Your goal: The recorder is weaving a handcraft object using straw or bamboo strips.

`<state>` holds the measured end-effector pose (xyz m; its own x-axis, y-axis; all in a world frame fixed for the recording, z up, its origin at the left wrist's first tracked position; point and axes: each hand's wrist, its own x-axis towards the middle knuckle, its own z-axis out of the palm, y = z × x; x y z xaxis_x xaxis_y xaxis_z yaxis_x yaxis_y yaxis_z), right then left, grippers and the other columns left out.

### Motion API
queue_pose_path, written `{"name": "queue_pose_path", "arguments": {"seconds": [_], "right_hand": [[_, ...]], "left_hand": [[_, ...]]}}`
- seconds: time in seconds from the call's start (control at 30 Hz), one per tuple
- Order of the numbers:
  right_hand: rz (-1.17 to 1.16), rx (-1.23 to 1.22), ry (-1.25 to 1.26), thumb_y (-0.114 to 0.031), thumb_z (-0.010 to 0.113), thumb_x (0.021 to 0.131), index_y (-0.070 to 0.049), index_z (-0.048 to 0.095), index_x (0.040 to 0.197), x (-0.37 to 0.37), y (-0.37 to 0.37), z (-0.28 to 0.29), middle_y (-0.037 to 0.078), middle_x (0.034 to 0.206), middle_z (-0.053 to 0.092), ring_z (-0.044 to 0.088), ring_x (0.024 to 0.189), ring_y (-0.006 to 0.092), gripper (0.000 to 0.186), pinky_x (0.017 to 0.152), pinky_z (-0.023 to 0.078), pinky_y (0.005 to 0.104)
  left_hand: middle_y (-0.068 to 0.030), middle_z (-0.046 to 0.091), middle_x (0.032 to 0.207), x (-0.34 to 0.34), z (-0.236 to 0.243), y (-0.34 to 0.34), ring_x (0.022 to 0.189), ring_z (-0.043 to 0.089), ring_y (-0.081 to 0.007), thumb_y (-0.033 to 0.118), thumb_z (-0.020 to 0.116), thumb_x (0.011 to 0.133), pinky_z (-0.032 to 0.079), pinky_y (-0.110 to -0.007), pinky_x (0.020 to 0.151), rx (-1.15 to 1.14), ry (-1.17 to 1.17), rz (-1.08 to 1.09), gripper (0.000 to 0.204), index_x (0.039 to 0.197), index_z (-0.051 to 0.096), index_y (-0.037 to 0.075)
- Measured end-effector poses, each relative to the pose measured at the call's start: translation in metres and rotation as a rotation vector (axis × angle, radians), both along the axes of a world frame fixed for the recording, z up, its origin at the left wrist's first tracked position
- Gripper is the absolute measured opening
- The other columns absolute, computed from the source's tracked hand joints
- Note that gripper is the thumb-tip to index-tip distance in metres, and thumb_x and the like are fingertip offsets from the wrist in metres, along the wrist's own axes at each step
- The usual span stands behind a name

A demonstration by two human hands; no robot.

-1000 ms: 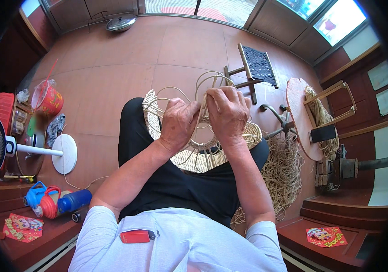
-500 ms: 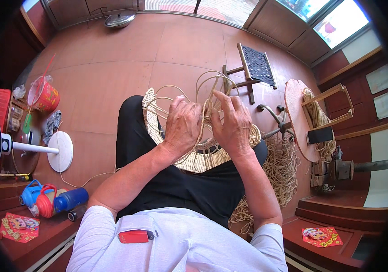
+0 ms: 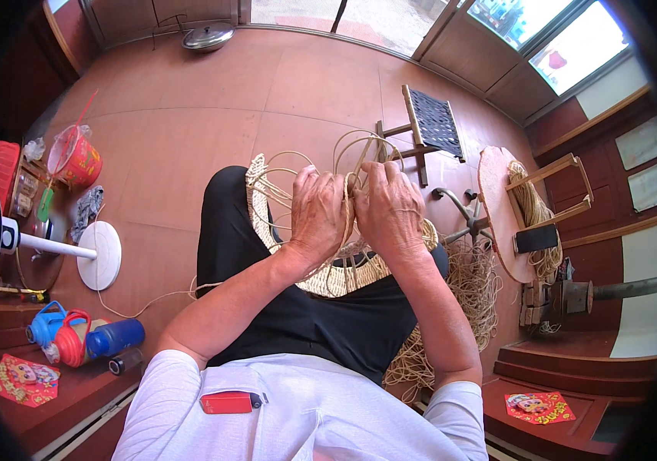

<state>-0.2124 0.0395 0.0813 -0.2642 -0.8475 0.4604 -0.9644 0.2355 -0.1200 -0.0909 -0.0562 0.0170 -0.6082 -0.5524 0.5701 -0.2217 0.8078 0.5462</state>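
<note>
A curved band of woven tan cord rests across my lap, with several loose loops of cord standing up from it. Over its middle, my left hand is closed on the cord, its thumb side toward the other hand. Close beside it, my right hand pinches the same bundle of cord, fingers curled downward. The fingertips of both hands meet around the cord, and the exact crossing of the strands is hidden behind them. Strands hang between the hands toward the woven edge.
Right of my leg lies a heap of tangled cord. Beyond it are a tilted round board, a coil of cord and a folding stool. On the left stand a white fan, bottles and a red bucket.
Both hands have drawn closer together around the cord. My right fingers, raised and spread before, are now curled down on it. The view has shifted slightly.
</note>
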Motion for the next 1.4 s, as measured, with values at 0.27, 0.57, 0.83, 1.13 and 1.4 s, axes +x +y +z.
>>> {"name": "queue_pose_path", "arguments": {"seconds": [0.27, 0.57, 0.83, 1.13, 1.4], "right_hand": [[-0.018, 0.129, -0.163, -0.022, 0.081, 0.095, -0.009, 0.079, 0.108, -0.005, -0.002, 0.022, 0.013, 0.11, 0.071, 0.075, 0.105, 0.0349, 0.019, 0.092, 0.059, 0.0491], [-0.066, 0.034, -0.259, -0.017, 0.08, 0.091, -0.007, 0.078, 0.097, -0.003, 0.01, -0.005, 0.013, 0.102, 0.071, 0.074, 0.09, 0.0361, 0.012, 0.085, 0.06, 0.0498], [-0.087, -0.416, -1.23, -0.003, 0.078, 0.097, -0.005, 0.072, 0.1, 0.027, 0.022, -0.053, -0.003, 0.094, 0.062, 0.06, 0.071, 0.0045, 0.007, 0.062, 0.048, 0.0256], [0.102, -0.532, -1.649, -0.005, 0.066, 0.109, -0.009, 0.057, 0.122, 0.021, 0.04, -0.059, -0.006, 0.094, 0.057, 0.044, 0.069, 0.0, 0.016, 0.058, 0.033, 0.02], [0.031, -0.57, -1.629, -0.002, 0.065, 0.108, -0.007, 0.058, 0.123, -0.002, 0.075, -0.057, -0.005, 0.094, 0.057, 0.049, 0.074, 0.0022, 0.018, 0.062, 0.038, 0.0202]], "left_hand": [[-0.013, 0.068, 0.096, -0.002, 0.0, 0.0, 0.102, 0.068, -0.0358, 0.018, 0.076, 0.095, 0.037, -0.056, 0.119, 0.034, 0.038, -0.027, 0.022, 0.111, 0.067, 0.006], [-0.011, 0.069, 0.095, 0.006, 0.002, -0.007, 0.102, 0.069, -0.0324, 0.022, 0.08, 0.095, 0.039, -0.055, 0.119, 0.024, 0.018, -0.079, 0.022, 0.107, 0.069, 0.007], [-0.0149, 0.071, 0.109, 0.031, 0.01, -0.027, 0.116, 0.068, -0.0347, 0.018, 0.077, 0.096, 0.039, -0.054, 0.123, -0.145, -0.205, -0.246, 0.028, 0.122, 0.073, 0.005], [-0.0171, 0.076, 0.12, 0.052, 0.067, -0.05, 0.116, 0.07, -0.0368, -0.003, 0.07, 0.098, 0.058, -0.045, 0.1, 0.076, -0.108, -0.27, 0.025, 0.121, 0.079, 0.003], [-0.0151, 0.075, 0.118, 0.042, 0.036, 0.001, 0.113, 0.072, -0.0342, -0.003, 0.07, 0.098, 0.059, -0.045, 0.1, -0.125, -0.067, -0.277, 0.028, 0.125, 0.076, 0.002]]}}
